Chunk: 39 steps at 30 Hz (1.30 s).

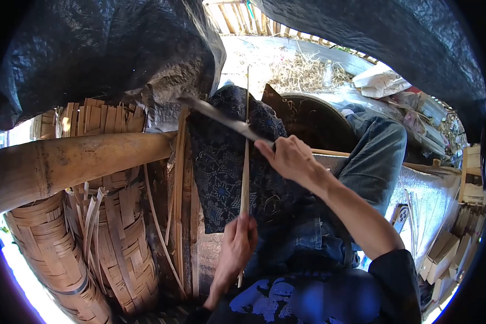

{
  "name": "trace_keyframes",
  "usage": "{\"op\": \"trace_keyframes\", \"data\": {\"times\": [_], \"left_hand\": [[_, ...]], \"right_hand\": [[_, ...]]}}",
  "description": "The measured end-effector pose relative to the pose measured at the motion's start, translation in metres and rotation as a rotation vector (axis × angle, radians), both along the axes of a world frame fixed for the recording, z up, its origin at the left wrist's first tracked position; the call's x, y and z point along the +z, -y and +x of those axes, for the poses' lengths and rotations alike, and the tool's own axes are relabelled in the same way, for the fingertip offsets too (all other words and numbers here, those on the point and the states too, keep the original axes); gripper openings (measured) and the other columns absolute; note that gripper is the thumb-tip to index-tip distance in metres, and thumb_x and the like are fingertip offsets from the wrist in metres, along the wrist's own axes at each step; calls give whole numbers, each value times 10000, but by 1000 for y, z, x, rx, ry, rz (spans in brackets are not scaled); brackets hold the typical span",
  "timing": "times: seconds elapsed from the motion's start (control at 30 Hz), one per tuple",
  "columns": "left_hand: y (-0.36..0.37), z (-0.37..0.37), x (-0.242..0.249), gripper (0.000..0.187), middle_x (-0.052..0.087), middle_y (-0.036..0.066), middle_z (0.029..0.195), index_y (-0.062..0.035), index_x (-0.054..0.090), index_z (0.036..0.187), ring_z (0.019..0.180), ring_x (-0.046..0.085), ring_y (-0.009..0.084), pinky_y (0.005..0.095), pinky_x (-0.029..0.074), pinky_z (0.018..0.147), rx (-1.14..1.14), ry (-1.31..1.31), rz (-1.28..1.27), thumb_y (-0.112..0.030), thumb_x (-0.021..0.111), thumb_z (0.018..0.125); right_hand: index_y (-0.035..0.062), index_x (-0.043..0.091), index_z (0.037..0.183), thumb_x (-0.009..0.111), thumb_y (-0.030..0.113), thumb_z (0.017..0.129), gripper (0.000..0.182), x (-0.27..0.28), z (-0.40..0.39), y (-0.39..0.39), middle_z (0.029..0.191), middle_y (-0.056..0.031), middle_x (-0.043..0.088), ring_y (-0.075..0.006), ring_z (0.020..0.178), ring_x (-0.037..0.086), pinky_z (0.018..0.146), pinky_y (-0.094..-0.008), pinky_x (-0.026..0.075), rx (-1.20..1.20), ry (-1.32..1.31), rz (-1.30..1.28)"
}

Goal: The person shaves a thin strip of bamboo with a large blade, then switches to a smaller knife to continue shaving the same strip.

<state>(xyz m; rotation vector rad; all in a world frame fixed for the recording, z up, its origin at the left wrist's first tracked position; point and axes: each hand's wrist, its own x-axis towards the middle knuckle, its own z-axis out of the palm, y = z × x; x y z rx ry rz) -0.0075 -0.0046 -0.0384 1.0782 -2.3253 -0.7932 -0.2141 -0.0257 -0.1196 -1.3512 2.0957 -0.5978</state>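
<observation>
A thin bamboo strip (245, 183) stands nearly upright in the picture, over a dark patterned cloth (216, 178) on my lap. Around its lower part my left hand (238, 243) is closed, with the strip's end poking out below. My right hand (292, 156) is wrapped round the handle of a long knife (221, 117); the handle is mostly hidden by the fingers. The blade points to the upper left and crosses the strip above its middle. It is somewhat blurred, and whether it touches the strip I cannot tell.
A thick bamboo pole (81, 162) runs in from the left, above rolled woven bamboo (54, 254). Black sheeting (102, 48) hangs overhead. A round dark container (318, 121) is beyond my knee (380, 146). Bamboo pieces (448, 254) are stacked at right.
</observation>
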Motion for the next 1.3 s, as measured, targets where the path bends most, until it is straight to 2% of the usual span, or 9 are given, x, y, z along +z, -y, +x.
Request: {"op": "trace_keyframes", "data": {"times": [0.07, 0.13, 0.33, 0.53, 0.63, 0.73, 0.8, 1.0, 1.3], "left_hand": [[2, 4, 36, 360, 344, -26, 490, -96, 443, 778, 349, 282, 67, 232, 186, 326, 495, -78, 1367, -382, 356, 979], [6, 5, 35, 365, 342, -27, 481, -102, 442, 767, 341, 275, 64, 233, 184, 313, 491, -95, 1361, -384, 352, 979], [26, -5, 2, 413, 369, -42, 495, -111, 442, 768, 363, 331, 54, 207, 239, 340, 385, -155, 1342, -442, 316, 980], [29, -14, 4, 416, 398, -28, 509, -85, 456, 771, 402, 355, 57, 214, 262, 379, 383, -32, 1250, -410, 313, 988], [28, -15, 4, 428, 411, -25, 519, -69, 464, 769, 429, 361, 51, 217, 271, 403, 375, 28, 1186, -397, 304, 992], [26, -14, 1, 437, 424, 19, 510, -30, 478, 744, 425, 377, 101, 264, 298, 416, 366, 54, 1101, -343, 307, 997], [23, -12, -4, 426, 450, 94, 509, 11, 499, 729, 426, 427, 191, 332, 329, 438, 250, 112, 843, -271, 318, 991], [19, -18, 7, 393, 476, 166, 528, 43, 525, 744, 457, 485, 289, 385, 351, 468, 264, 172, 809, -212, 334, 974], [7, -19, 26, 460, 451, 46, 532, 5, 493, 706, 477, 421, 122, 299, 337, 457, 321, 204, 865, -301, 308, 996]], "right_hand": [[-35, 535, 522, 488, 467, 911, 637, 3, -4, 5, 411, -184, 447, -332, 383, 515, 392, -407, 411, -49, -38, -77], [-48, 548, 537, 477, 440, 926, 628, 22, -9, 9, 432, -213, 445, -330, 363, 470, 389, -404, 380, -90, 151, 185], [-42, 556, 498, 444, 542, 907, 722, 33, -15, -23, 363, -133, 439, -200, 325, 464, 359, -388, 379, 18, 271, 196], [-39, 532, 477, 463, 555, 892, 728, 31, -21, -33, 348, -119, 379, -216, 304, 405, 347, -383, 350, 55, 169, 90], [-38, 517, 513, 513, 472, 898, 639, 33, -24, -32, 410, -181, 390, -279, 348, 445, 421, -415, 364, 107, 182, 173], [-33, 543, 538, 517, 471, 896, 618, 38, -25, -27, 433, -185, 433, -290, 390, 482, 440, -415, 379, 105, 179, 255], [-31, 546, 546, 519, 471, 894, 612, 22, -20, -33, 457, -190, 462, -306, 426, 506, 460, -416, 394, 144, 102, 164], [-36, 556, 533, 467, 538, 889, 681, 25, -13, -32, 484, -191, 515, -331, 480, 559, 472, -414, 439, 105, 22, 151], [-33, 554, 525, 469, 488, 911, 654, 23, -3, -14, 469, -198, 499, -357, 449, 539, 488, -448, 445, 89, 83, 132]]}}
